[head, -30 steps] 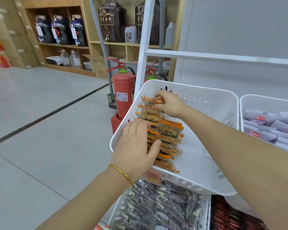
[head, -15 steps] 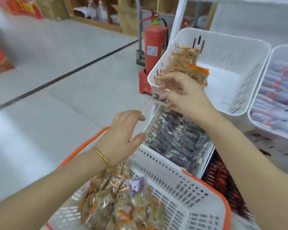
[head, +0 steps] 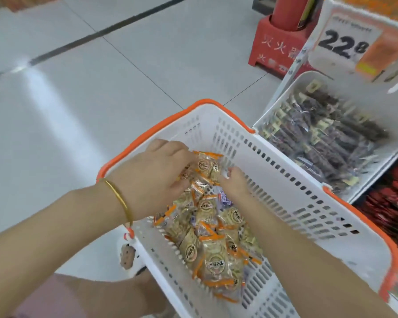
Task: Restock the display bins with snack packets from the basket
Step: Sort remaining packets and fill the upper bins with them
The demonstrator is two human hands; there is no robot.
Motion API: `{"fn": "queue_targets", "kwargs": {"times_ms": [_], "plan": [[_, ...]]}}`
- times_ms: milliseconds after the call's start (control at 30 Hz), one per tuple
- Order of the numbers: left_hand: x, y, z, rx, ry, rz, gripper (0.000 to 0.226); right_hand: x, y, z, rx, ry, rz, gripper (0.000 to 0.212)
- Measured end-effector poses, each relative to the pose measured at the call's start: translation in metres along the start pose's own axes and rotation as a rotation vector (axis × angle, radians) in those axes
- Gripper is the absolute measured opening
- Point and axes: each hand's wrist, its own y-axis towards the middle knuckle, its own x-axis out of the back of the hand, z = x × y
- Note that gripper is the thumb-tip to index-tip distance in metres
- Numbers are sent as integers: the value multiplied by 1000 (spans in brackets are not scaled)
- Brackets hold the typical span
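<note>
Head view, looking down into the basket (head: 285, 193), a white slotted carrier with an orange rim held just beside the display shelving. The left hand (head: 161, 177), wearing a gold bracelet (head: 120, 198), has its grip clenched round a small cluster of snack packets (head: 206, 167) at the far end of the heap. The right hand (head: 236, 183) lies just right of that cluster with fingers curled downward. Motion blur hides whether its grip holds a packet or only touches one. The remaining packets (head: 213, 255) lie below and nearer the person than both grips, and the heap's long axis runs along the basket's length, from the grips back toward the body. The lower display bin (head: 277, 104), filled with dark wrapped sticks, sits to the right of the grips, beyond the basket's far wall. The upper display bin (head: 326, 10), fronted by a price card (head: 345, 42), stands above and further right. The right hand is the nearer to both bins, so any transfer probably runs up and rightward over the basket wall. The step in hand appears to be gathering a handful.
</note>
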Motion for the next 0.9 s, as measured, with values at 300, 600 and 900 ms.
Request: {"fn": "queue_targets", "kwargs": {"times_ms": [300, 600, 900], "plan": [[-25, -8, 11, 1, 34, 65, 42, -68, 76, 8, -334, 215, -219, 47], [-16, 20, -7, 91, 101, 139, 41, -12, 8, 9, -3, 186, -354, 50], [-1, 61, -59, 203, -726, 124, 59, 106, -98, 32, 146, 607, -80, 26]]}}
